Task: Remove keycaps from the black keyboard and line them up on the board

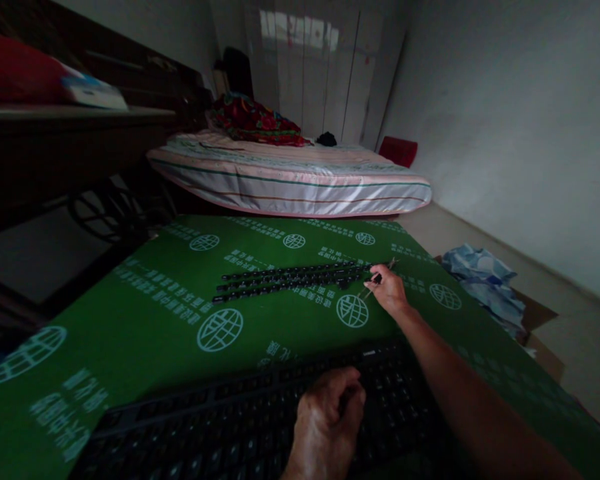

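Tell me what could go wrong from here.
The right hand, close beside the rows of small black pieces, might nudge them out of line. The curled left hand, over the black keyboard, could press or shift it. The dim light may make dark pieces easier to miss.

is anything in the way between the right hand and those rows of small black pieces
Nothing visible stands in the way: the right hand is at the right end of the rows of small black pieces, its fingers pinching a thin object too small to identify.
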The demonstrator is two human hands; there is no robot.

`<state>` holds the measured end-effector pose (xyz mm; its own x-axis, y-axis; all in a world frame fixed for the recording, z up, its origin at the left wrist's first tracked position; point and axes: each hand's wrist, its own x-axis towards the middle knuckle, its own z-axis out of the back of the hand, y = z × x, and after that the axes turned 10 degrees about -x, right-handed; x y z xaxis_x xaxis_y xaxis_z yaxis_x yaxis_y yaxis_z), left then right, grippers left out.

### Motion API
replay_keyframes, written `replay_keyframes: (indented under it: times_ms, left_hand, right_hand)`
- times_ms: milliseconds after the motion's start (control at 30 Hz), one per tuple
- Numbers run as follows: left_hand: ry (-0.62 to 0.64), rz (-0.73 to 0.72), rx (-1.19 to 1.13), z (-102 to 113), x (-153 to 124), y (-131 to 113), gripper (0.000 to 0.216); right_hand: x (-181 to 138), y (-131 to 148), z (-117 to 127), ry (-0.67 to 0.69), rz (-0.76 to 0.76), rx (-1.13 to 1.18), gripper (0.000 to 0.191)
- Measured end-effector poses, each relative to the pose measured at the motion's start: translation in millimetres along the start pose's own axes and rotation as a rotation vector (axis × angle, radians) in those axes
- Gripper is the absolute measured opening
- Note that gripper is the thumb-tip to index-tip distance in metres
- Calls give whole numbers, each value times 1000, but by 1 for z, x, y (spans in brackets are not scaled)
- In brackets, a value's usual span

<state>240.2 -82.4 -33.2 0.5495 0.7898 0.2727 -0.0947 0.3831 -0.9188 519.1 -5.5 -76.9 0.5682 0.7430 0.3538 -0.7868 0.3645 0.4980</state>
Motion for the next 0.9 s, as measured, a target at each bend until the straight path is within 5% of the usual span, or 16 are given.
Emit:
replay_keyframes:
  times_ms: [900]
  left_hand:
    - [43, -51, 46, 2, -3, 2, 24]
  right_hand:
    - [13, -7, -5, 20, 64, 74, 34]
